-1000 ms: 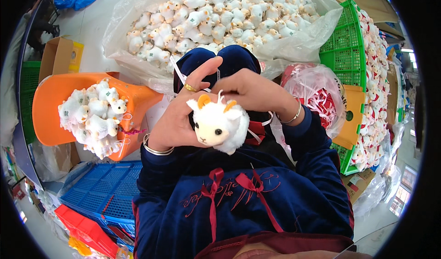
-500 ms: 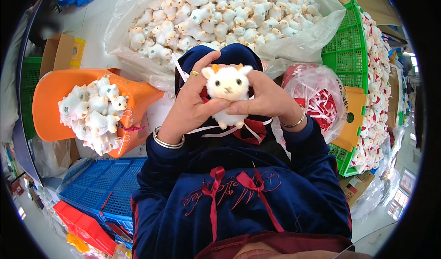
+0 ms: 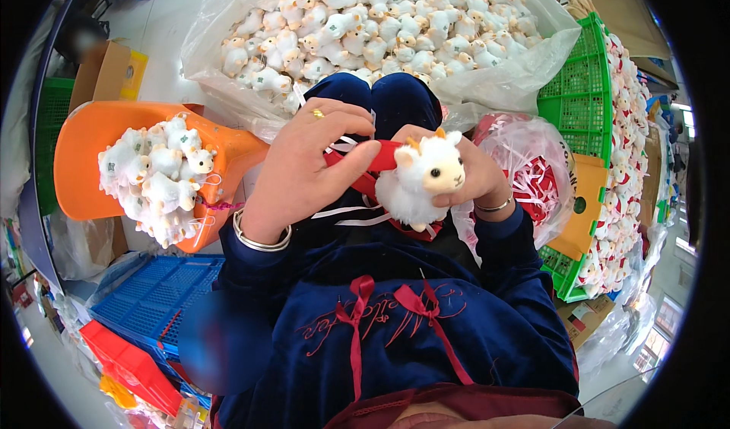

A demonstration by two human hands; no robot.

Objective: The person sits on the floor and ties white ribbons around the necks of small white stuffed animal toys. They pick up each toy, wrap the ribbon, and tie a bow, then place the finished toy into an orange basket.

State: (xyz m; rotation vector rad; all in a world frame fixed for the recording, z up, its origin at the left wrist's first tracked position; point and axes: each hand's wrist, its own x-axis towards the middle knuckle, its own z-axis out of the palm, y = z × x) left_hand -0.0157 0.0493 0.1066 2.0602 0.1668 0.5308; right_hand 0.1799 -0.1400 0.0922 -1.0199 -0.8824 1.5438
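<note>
Here, right fingers [image 3: 456, 195] clasp fluffy plush [image 3: 411, 185] while left fingers [image 3: 346, 126] curve, parted, by red cloth [image 3: 387, 155].

Left forearm [image 3: 245, 250] is slanting in from the near left, its wrist [image 3: 268, 222] lying roughly in line. Left hand [image 3: 304, 163] is showing its back, fingers arching toward the right; left thumb [image 3: 346, 172] is pointing right and far, tip near the fingers, contact unclear. Right forearm [image 3: 508, 235] is angling far and left. Right hand [image 3: 485, 166] is gripping, partly hidden, right thumb [image 3: 454, 198] pressing inward on the near side. Knees [image 3: 340, 87] are resting side by side beyond.
</note>
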